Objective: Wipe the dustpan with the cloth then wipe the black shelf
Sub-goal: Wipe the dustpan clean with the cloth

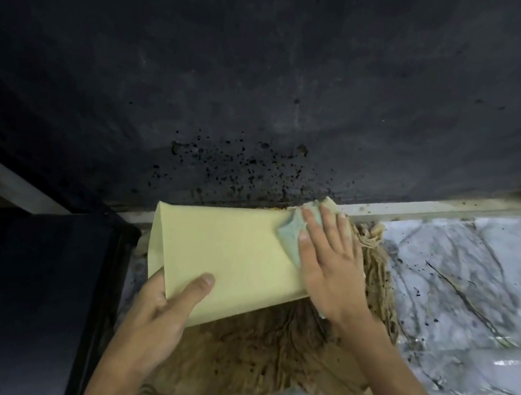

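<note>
A pale yellow dustpan (229,247) is held tilted above the floor, its far edge against the base of a dark wall. My left hand (162,312) grips its near narrow end, thumb on top. My right hand (330,265) lies flat on the dustpan's right part, pressing a light green cloth (291,234) onto it; most of the cloth is hidden under the palm. A black shelf (26,295) stands at the lower left, its top dark and hard to make out.
A dirty brown rag (259,354) lies on the marble-patterned floor (460,302) beneath the dustpan. Dark crumbs (241,162) speckle the dark wall (276,61) just above the pale skirting strip (424,208).
</note>
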A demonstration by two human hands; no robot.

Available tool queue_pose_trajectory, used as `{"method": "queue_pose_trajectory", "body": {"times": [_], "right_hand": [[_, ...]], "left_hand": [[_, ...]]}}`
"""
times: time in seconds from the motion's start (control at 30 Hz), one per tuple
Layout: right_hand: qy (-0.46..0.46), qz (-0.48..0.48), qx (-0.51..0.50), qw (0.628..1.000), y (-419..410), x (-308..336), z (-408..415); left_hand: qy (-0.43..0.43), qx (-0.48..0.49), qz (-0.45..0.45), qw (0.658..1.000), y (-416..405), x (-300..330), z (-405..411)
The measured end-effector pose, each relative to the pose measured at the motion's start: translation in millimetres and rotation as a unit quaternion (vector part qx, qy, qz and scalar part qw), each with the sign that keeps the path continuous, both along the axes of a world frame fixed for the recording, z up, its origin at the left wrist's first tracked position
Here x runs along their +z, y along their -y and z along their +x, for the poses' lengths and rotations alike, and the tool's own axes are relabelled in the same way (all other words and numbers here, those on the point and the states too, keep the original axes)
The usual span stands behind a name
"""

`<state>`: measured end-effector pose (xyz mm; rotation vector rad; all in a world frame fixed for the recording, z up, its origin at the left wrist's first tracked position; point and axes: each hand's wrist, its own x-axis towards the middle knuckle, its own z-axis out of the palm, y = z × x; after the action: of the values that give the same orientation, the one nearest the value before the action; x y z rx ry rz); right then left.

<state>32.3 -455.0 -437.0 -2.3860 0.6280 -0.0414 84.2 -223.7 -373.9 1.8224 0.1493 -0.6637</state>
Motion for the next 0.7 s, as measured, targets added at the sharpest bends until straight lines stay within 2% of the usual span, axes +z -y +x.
{"method": "queue_pose_trajectory", "body": {"times": [0.13, 0.2, 0.27, 0.37, 0.5, 0.63, 0.7], "right_hand": [[0.071, -0.021, 0.188, 0.979, -78, 45, 25], [0.110, -0.022, 0.226, 0.968, -96, 56, 38], [0.115, -0.024, 0.198, 0.973, -85, 49, 41], [0.051, -0.038, 0.104, 0.993, -37, 18, 31], [0.019, -0.021, 0.000, 1.000, 15, -12, 22], [0.096, 0.122, -0.094, 0.983, 36, -14, 17], [0.127, 0.162, -0.120, 0.971, 37, -14, 16]], "left_hand": [[0.011, -0.026, -0.003, 1.000, -3, 2, 2], [0.018, -0.040, 0.012, 0.999, -5, 1, -1], [0.017, -0.022, 0.004, 1.000, -9, -1, -2], [-0.003, 0.029, -0.003, 1.000, -12, -7, -7], [-0.002, 0.002, -0.001, 1.000, -9, -4, -5], [0.009, -0.017, 0.011, 1.000, -8, 5, 3], [0.015, -0.016, 0.009, 1.000, -11, 6, 8]]}}
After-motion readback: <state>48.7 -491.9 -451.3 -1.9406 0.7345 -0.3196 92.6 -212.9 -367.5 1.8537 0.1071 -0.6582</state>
